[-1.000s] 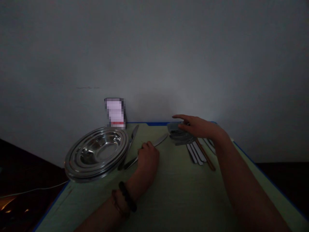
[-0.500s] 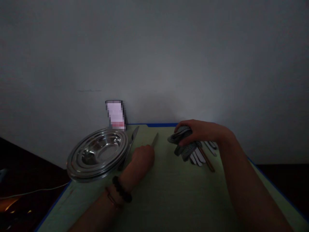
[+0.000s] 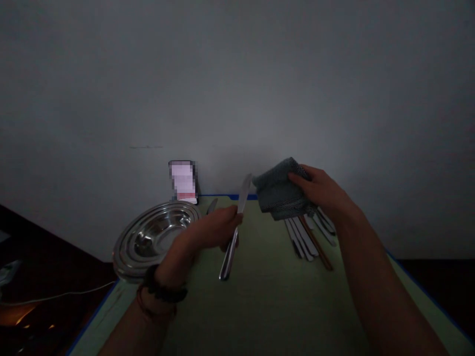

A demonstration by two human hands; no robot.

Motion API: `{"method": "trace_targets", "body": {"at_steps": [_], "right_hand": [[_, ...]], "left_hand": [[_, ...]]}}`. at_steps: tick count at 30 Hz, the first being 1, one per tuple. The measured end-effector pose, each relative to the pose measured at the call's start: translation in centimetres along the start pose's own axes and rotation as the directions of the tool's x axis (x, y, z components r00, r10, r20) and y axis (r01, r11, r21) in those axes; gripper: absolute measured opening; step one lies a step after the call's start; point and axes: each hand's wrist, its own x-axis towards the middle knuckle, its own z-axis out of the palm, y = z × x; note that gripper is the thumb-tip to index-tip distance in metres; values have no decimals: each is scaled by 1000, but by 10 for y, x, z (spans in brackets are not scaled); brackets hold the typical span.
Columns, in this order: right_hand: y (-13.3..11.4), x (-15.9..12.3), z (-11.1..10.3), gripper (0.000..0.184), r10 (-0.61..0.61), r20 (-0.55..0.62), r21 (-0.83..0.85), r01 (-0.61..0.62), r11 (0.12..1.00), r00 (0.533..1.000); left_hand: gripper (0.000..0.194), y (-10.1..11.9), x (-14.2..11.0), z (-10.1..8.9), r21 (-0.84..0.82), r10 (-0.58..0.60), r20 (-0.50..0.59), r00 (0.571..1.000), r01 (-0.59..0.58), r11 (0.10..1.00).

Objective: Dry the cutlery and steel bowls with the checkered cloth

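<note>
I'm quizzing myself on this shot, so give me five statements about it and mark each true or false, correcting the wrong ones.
1. The left hand holds a knife. True.
2. The right hand is empty. False: the right hand holds a cloth.
3. The wooden chopsticks lie to the right of the metal dishes. True.
4. The phone lies flat. False: the phone stands propped up by the wall.
5. A dark bracelet is on the left wrist. True.

Dimly lit grey wall (image 3: 237, 89) behind pale-green, blue-edged table (image 3: 274, 306); dark floor (image 3: 67, 259) lower left.
</note>
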Motion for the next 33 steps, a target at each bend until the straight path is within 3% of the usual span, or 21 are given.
{"method": "trace_targets", "body": {"at_steps": [2,5,9,11,15,20,23,25,28,33], "right_hand": [[-3,1,4,30,-22,-101,112,33,993,995],[-12,2,14,28,16,-138,323,30,946,990],[-28,-1,29,23,82,-70,633,-19,774,994],[-34,-4,35,22,83,6,702,-63,709,997],[-35,-9,46,26,-2,150,694,-104,712,989],[-43,-16,42,27,-17,190,639,-111,761,982],[-54,-21,34,48,-32,237,607,-123,785,971],[-56,-23,32,53,-54,214,600,-87,795,975],[-54,-23,39,37,-80,109,615,-4,789,991],[-52,-21,57,32,-20,58,705,-27,708,998]], "left_hand": [[25,3,3,-14,-175,12,-22,1000,-16,984],[24,9,2,-29,-275,59,-70,996,-76,959],[27,17,-4,-33,-236,119,-159,980,-155,959],[29,20,-7,-32,-153,135,-199,971,-167,974],[27,22,-16,-32,-33,172,-276,946,-189,981],[24,27,-28,-34,-9,186,-316,930,-199,980],[25,29,-30,-34,-45,214,-369,905,-247,968],[29,30,-27,-32,-169,194,-362,911,-270,948],[32,31,-19,-27,-309,137,-338,931,-247,918],[31,34,-11,-15,-218,144,-360,922,-233,948]]}}
